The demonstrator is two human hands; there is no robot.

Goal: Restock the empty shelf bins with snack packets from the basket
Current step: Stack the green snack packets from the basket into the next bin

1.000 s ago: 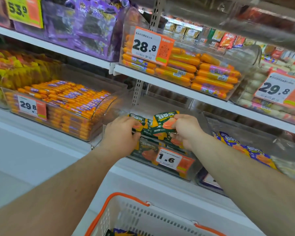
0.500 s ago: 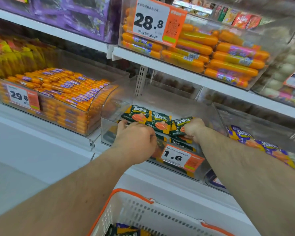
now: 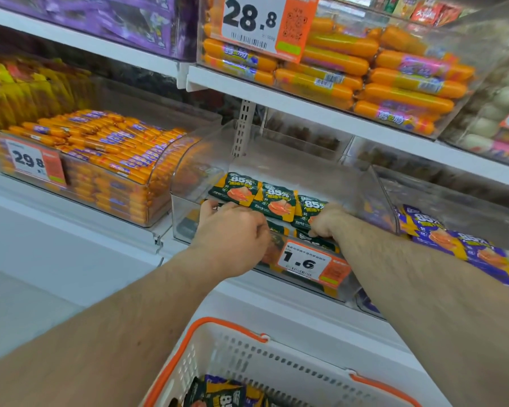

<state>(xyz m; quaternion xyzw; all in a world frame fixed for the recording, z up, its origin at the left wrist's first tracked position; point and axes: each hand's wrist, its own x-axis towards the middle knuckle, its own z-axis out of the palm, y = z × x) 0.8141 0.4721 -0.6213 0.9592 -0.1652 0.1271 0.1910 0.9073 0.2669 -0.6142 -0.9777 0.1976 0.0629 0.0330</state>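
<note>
Plainly both hands were down inside the clear shelf bin marked 1.6, settling stock. The left hand had its fingers curled over the front edge of the green snack packets, its grip seeming closed on them, though the fingertips were hidden behind the knuckles. The right hand was bunched at the right end of the same row, its grip tucked round a packet there. I judged this the placing step: the packets were already in the bin and were being squared up. Three green packets showed face-up in the back row, with more lying beneath, too covered to count. Next would come letting go and reaching down to the white basket with orange handles, where at least two dark packets waited; the rest lay out of sight.
</note>
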